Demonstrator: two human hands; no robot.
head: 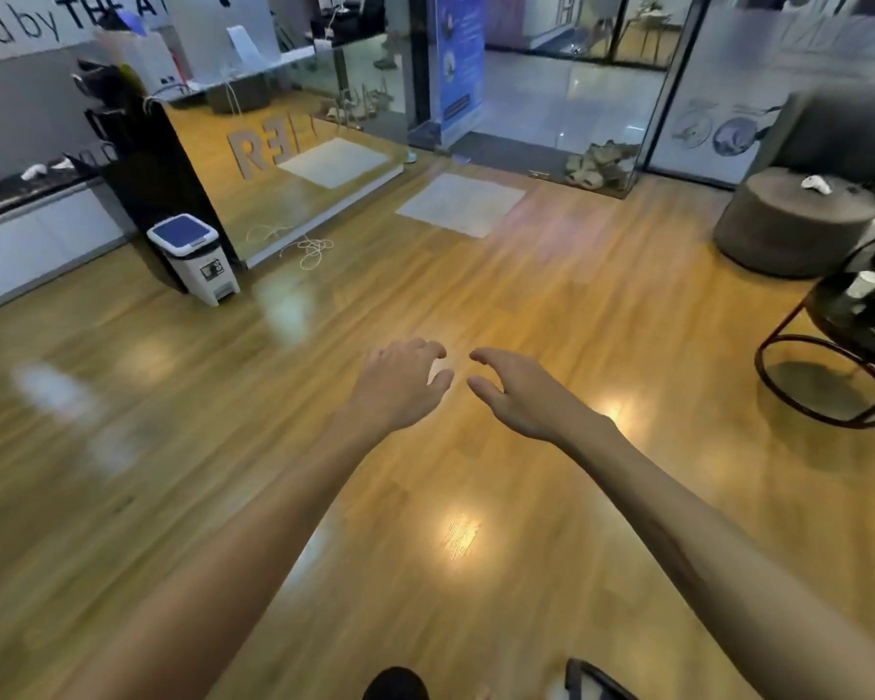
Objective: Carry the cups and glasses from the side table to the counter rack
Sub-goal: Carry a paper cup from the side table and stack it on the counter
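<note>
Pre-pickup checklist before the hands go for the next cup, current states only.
1. Left hand free: ok, fingers loosely curled, holding nothing.
2. Right hand free: ok, holding nothing.
3. Side table in view: ok, at the right edge, partly cut off.
4. Cup to fetch: ok, a white cup stands on it; other items cannot tell.
5. Floor between hands and table free of obstacles: ok.
6. Counter rack located: cannot tell, that area is blurred.

You're over a shiny wood floor [476,315] with lamp glare, pedal bin [195,257] at left, round grey pouf [791,224] at right, glass doors [551,68] along the top, white mat [460,204] before them.
</note>
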